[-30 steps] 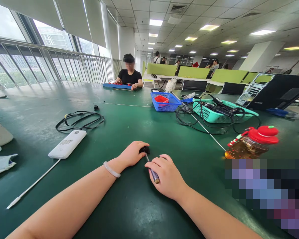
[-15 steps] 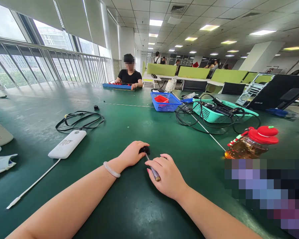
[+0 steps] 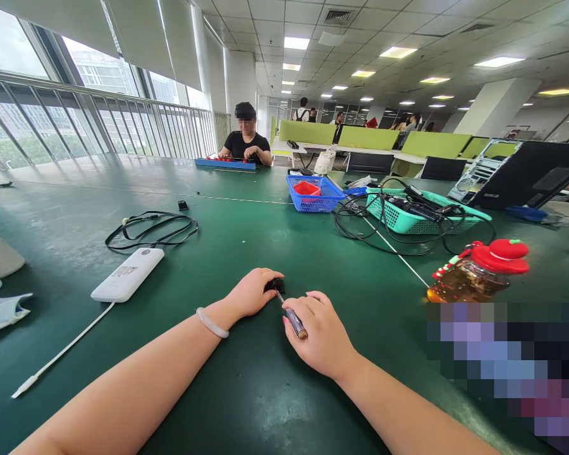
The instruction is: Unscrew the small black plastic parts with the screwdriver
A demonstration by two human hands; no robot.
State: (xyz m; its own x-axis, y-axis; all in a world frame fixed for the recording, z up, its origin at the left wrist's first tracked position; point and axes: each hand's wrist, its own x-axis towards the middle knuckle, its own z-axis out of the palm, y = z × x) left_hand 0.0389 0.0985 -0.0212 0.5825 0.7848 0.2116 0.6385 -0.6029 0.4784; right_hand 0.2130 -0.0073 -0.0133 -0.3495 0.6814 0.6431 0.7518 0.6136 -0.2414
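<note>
Near the middle of the green table (image 3: pixel 284 404), my left hand (image 3: pixel 252 292) grips a small black part (image 3: pixel 277 285) resting on the surface. A pale bracelet (image 3: pixel 212 323) circles the left wrist. My right hand (image 3: pixel 318 332) is closed around the handle of a screwdriver (image 3: pixel 294 323), between thumb and fingers. The screwdriver slants up to the left, and its thin shaft reaches the black part. Just what the tip touches is too small to tell.
Left lie a white power bank (image 3: pixel 128 275), a black cable (image 3: pixel 152 229) and a face mask (image 3: pixel 2 313). Right stand a red-lidded bottle (image 3: pixel 483 272), a green basket (image 3: pixel 393 215) of cables and a blue basket (image 3: pixel 313 199). A person (image 3: pixel 246 139) sits opposite behind a blue tray (image 3: pixel 225 165).
My right hand and the screwdriver handle have shifted slightly right, with the fingers placed differently on the handle. My left hand stays put. The person opposite has raised a hand from the table.
</note>
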